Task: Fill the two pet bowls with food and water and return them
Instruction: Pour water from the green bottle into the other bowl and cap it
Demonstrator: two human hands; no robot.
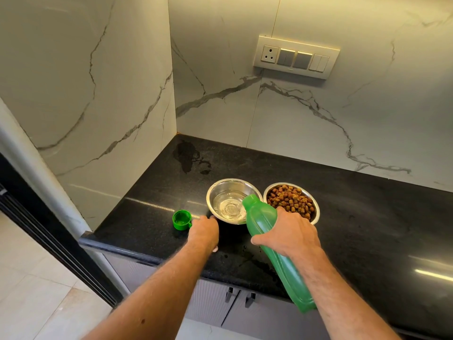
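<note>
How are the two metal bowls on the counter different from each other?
The left bowl holds shallow clear water; the right bowl is full of brown kibble. The green bottle, held by the right hand, tips over the left bowl, not the right. Both are round, shiny steel, side by side.

The left hand (204,230) covers the near-left rim of the water bowl (221,192) beyond it, so whether its fingertips touch the steel cannot be told. The right hand (286,233) wraps the green bottle (284,268), hiding the bottle's middle and the near edge of the kibble bowl (316,204) behind it. The bottle's neck hides the water bowl's right rim. Both forearms run off the bottom edge. The countertop (367,217) is cut off to the right of the right hand.
</note>
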